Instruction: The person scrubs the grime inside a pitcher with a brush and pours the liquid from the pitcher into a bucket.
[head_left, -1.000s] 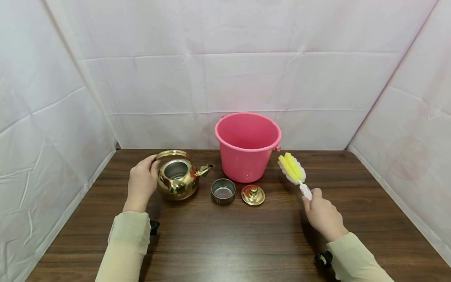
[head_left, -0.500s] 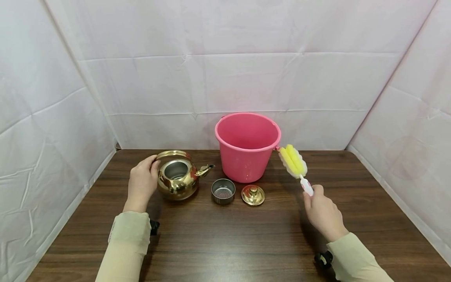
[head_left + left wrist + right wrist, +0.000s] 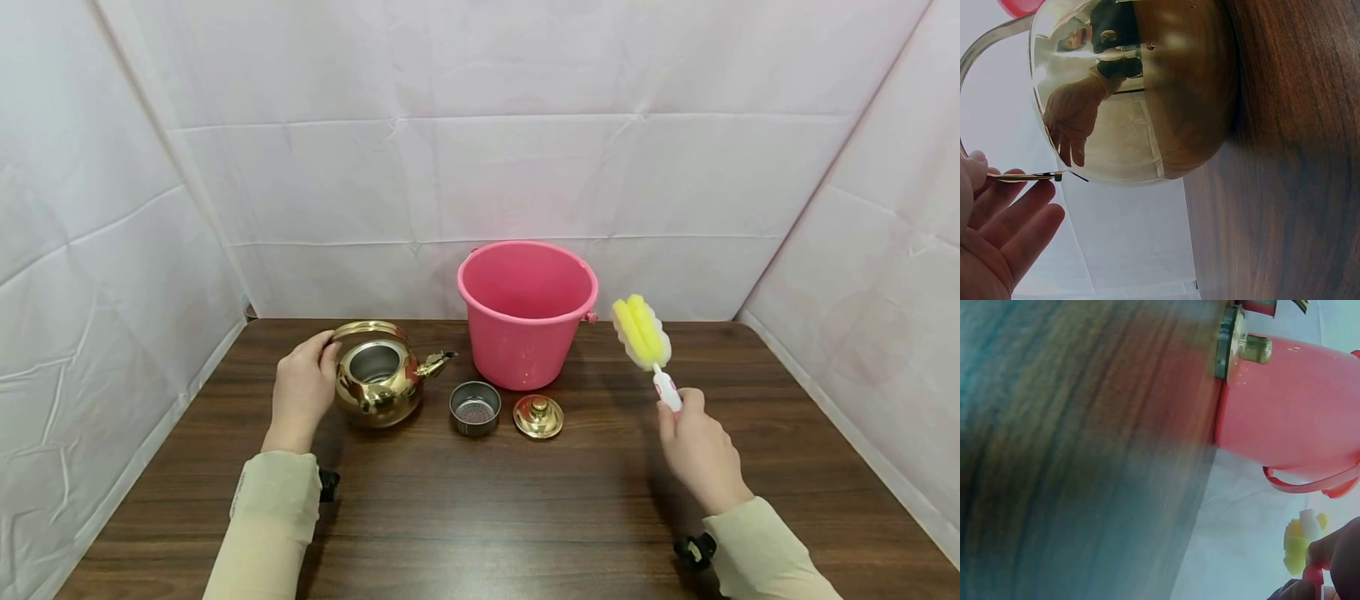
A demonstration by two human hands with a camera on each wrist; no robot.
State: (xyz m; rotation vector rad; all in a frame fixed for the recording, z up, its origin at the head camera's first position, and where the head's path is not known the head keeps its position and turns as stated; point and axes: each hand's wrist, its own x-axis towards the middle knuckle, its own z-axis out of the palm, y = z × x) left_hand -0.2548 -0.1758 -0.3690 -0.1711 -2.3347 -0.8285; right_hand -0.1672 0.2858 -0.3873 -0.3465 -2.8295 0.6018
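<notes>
My left hand [image 3: 306, 383] pinches the arched handle of a shiny gold teapot [image 3: 380, 396] between thumb and fingers, as the left wrist view also shows. The teapot is lidless, its steel inside visible, and its spout points right. In my right hand [image 3: 701, 450] is the white and pink handle of a sponge brush [image 3: 642, 333], held up over the right side of the table. Its yellow and white sponge head points away from me. A steel strainer cup [image 3: 475, 408] and a gold lid [image 3: 538, 416] lie between the hands.
A pink bucket [image 3: 527, 354] stands behind the strainer and lid, near the table's back edge. The brown wooden table [image 3: 480, 517] is bordered by white cloth walls [image 3: 510, 175] at the back and both sides.
My right hand has lifted the sponge brush a little and carried it right, away from the bucket. The left hand and teapot have stayed in place.
</notes>
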